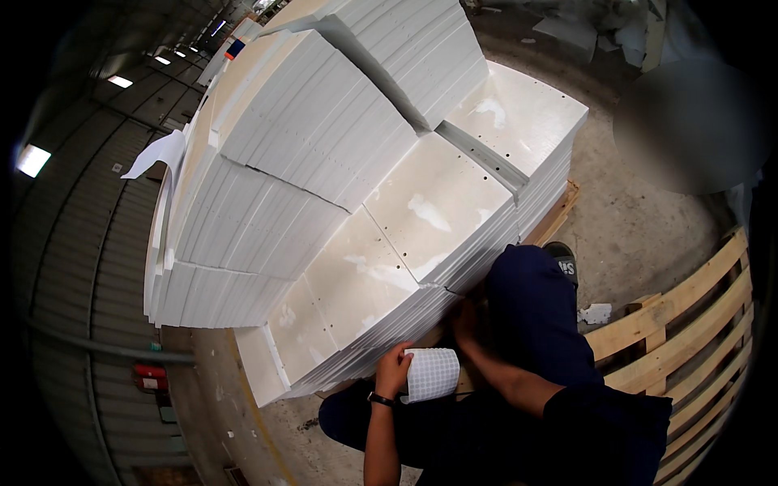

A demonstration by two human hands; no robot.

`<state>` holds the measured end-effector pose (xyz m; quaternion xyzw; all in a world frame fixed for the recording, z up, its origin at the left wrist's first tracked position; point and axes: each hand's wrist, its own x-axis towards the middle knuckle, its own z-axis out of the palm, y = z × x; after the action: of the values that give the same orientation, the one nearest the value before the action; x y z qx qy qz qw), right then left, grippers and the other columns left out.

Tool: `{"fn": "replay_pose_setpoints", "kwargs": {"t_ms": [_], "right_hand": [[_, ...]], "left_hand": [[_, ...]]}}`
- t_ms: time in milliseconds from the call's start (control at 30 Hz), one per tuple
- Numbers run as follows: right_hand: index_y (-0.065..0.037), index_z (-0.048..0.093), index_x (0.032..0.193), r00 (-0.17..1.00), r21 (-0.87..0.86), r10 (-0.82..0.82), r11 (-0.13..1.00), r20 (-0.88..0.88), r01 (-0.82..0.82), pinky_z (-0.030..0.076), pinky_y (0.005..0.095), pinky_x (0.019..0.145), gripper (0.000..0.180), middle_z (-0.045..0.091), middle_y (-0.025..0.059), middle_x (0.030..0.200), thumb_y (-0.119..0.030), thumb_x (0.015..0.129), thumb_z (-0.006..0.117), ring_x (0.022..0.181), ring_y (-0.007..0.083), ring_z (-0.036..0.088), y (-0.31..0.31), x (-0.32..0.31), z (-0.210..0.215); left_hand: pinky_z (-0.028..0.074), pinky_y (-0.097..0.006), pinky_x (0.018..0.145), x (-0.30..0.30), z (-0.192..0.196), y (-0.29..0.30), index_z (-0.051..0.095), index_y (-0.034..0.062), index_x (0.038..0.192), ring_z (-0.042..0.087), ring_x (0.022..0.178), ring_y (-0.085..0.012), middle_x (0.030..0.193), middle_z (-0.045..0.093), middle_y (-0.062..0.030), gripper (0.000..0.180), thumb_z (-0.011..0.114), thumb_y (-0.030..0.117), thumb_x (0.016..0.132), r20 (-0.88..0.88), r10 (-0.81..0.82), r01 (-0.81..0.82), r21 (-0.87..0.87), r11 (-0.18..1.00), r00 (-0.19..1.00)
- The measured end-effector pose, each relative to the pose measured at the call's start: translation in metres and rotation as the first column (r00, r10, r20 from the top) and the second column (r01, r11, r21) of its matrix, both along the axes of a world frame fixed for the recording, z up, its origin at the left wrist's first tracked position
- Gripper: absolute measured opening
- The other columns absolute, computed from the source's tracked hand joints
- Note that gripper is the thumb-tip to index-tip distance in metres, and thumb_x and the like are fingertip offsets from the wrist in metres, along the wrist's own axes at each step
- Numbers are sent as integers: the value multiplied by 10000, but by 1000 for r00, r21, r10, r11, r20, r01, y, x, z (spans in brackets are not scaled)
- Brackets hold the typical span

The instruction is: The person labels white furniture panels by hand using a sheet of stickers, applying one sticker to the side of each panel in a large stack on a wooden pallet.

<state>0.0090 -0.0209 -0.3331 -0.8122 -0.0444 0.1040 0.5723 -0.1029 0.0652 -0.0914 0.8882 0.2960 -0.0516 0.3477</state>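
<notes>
My left hand (pixel 392 371), with a dark band on its wrist, is closed on the edge of a white sheet with a grid pattern (pixel 432 374), which curves as it hangs over my lap. Down in the shade at the front side of the stack of white boards (pixel 369 344) is my right hand (pixel 464 321). It is close to the boards' edges, and its fingers are too dark to make out. The boards have pale beige top faces (pixel 356 275) with small dark holes and whitish smears.
Taller piles of white boards (pixel 316 121) rise behind the low stack. A wooden pallet (pixel 673 324) stands at the right, and wood (pixel 559 212) shows under the stack. My bent knee (pixel 535 283) is beside the boards. Red cylinders (pixel 150 377) are at the far left.
</notes>
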Motion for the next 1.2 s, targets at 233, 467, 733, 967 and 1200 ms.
{"fn": "replay_pose_setpoints", "kwargs": {"t_ms": [233,467,733,967,1200], "right_hand": [[-8,528,971,986,-202,164,965,-35,-168,393,398,853,200,516,245,1023,-81,862,377,965,381,497,-17,11,70],[-52,556,901,962,-92,74,994,264,-51,441,437,760,134,583,200,938,-112,796,497,898,382,554,-32,22,61],[-54,552,861,955,-125,-200,965,218,231,424,356,747,193,544,131,781,-39,675,601,786,272,532,-18,17,2],[-44,533,916,777,584,463,797,-426,-155,433,252,671,241,537,20,811,-65,711,657,741,128,512,-8,15,129],[-66,513,962,459,887,849,398,-260,-234,443,210,719,117,528,11,870,-117,872,568,794,84,527,-49,24,257]], "left_hand": [[384,-251,570,-11,4,4,613,92,1071,432,595,-107,627,437,-19,264,592,71,809,30,77,-76,-36,996,997],[414,-290,592,-26,-3,6,597,102,1091,491,615,-167,657,499,-56,280,592,90,811,55,61,-61,-10,998,997],[457,-301,662,-27,1,-1,592,107,1091,576,702,-206,754,592,-80,284,602,108,807,38,-35,38,-84,996,999],[457,-293,708,-12,16,-13,597,28,991,602,773,-214,848,629,-118,181,488,58,850,181,-20,59,-208,976,983],[395,-263,588,3,3,-36,521,50,998,465,628,-103,672,518,-46,128,483,103,888,476,283,-159,-284,946,833]]}}
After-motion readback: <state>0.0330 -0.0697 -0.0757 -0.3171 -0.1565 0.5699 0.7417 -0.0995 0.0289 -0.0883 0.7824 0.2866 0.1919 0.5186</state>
